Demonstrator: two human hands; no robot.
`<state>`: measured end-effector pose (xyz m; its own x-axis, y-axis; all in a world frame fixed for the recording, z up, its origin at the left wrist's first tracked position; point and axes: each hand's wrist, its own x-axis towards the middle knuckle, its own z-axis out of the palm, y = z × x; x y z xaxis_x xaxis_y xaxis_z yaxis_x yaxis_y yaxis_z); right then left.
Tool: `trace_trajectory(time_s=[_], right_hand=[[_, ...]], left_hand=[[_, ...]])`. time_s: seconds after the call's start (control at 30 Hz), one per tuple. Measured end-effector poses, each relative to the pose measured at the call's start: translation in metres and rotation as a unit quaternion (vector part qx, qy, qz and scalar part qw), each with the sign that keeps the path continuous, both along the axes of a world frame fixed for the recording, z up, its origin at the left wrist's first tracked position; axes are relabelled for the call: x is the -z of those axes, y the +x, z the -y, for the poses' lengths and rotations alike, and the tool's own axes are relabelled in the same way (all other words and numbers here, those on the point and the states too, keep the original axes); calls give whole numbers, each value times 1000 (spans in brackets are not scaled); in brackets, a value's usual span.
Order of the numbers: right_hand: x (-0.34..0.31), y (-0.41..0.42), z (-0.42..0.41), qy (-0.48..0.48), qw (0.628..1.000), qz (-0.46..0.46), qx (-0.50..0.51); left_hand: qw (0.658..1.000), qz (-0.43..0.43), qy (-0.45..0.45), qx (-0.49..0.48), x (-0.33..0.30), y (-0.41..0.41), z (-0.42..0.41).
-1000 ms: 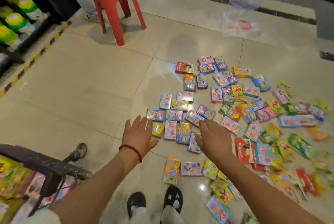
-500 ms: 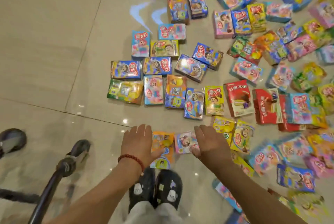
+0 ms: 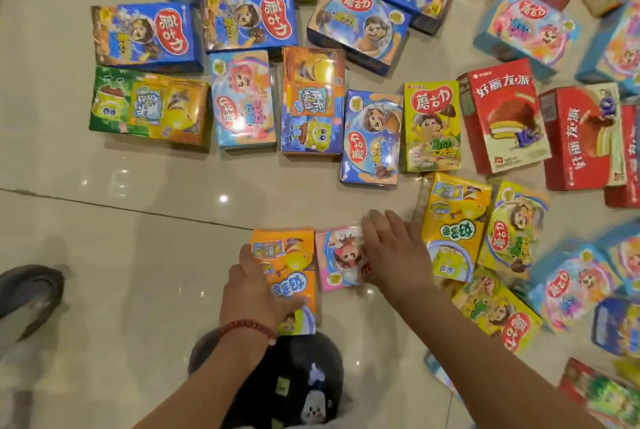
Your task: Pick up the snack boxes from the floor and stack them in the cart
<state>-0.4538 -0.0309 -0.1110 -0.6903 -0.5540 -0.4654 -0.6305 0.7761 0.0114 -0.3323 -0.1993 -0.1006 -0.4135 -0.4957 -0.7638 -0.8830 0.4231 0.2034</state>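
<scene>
At the far left a dark grey rubber cart wheel [image 3: 29, 293] stands on the glossy beige tiled floor [image 3: 121, 272]. Further in, a green-and-yellow cardboard snack box [image 3: 149, 109] lies flat, with a blue cardboard snack box [image 3: 145, 35] just beyond it.

The left hand [image 3: 256, 290], a red beaded bracelet [image 3: 247, 328] on its wrist, lies on an orange cardboard snack box [image 3: 289, 265] on the floor just ahead of the black slippers with cartoon patches [image 3: 294, 383]. Its fingers run over the box's left edge and its thumb crosses the front; whether it grips or only rests there cannot be told.

Touching that box on its right is a pink cardboard snack box [image 3: 337, 260]. The right hand [image 3: 393, 255] rests on the pink box's right side with fingers spread and nearly straight, holding nothing.

Beside this hand lies a yellow cardboard snack box [image 3: 453, 220], and beyond it a red cardboard pie box [image 3: 505, 113]. More coloured boxes are scattered to the right, blurred at the edge.
</scene>
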Motion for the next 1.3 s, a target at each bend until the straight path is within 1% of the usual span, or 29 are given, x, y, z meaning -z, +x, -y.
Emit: trace_trajectory(time_s=[0.13, 0.23, 0.3, 0.33, 0.4, 0.47, 0.6, 0.7, 0.8, 0.87, 0.93, 1.03, 1.07, 1.17, 1.3], right_hand=[[-1, 12, -5, -17, 999, -29, 21], [-15, 23, -9, -30, 998, 21, 57], [-28, 35, -10, -33, 991, 66, 110], [-38, 42, -10, -43, 984, 89, 146], [-64, 52, -8, -27, 965, 151, 212], [-90, 59, -7, -30, 954, 164, 248], [-155, 51, 11, -45, 959, 151, 234], [-211, 29, 32, -92, 960, 117, 237], [-265, 4, 55, -140, 952, 100, 253], [-306, -8, 74, -189, 943, 79, 261], [-343, -16, 90, -241, 934, 59, 256], [-400, -29, 111, -236, 933, 75, 260], [-417, -32, 117, -254, 933, 69, 248], [-473, -38, 132, -321, 915, 60, 236], [-549, -45, 154, -370, 904, 58, 207]], left_hand=[[999, 4, 4, -51, -2, 3, -3], [992, -12, 16, -128, -10, 9, -2], [987, -13, 22, -156, -23, 11, -1], [986, -18, 23, -164, -32, 11, 1], [981, -41, 32, -188, -51, 13, 9], [974, -78, 50, -205, -77, 15, 19], [964, -129, 72, -219, -141, 5, 48], [951, -152, 82, -257, -191, -11, 73], [937, -182, 92, -283, -239, -25, 97], [923, -208, 97, -310, -276, -33, 110], [901, -234, 115, -346, -315, -41, 121], [870, -274, 145, -383, -374, -49, 136], [861, -287, 151, -392, -393, -51, 140], [848, -320, 152, -395, -454, -54, 154], [829, -366, 140, -399, -543, -52, 175]])
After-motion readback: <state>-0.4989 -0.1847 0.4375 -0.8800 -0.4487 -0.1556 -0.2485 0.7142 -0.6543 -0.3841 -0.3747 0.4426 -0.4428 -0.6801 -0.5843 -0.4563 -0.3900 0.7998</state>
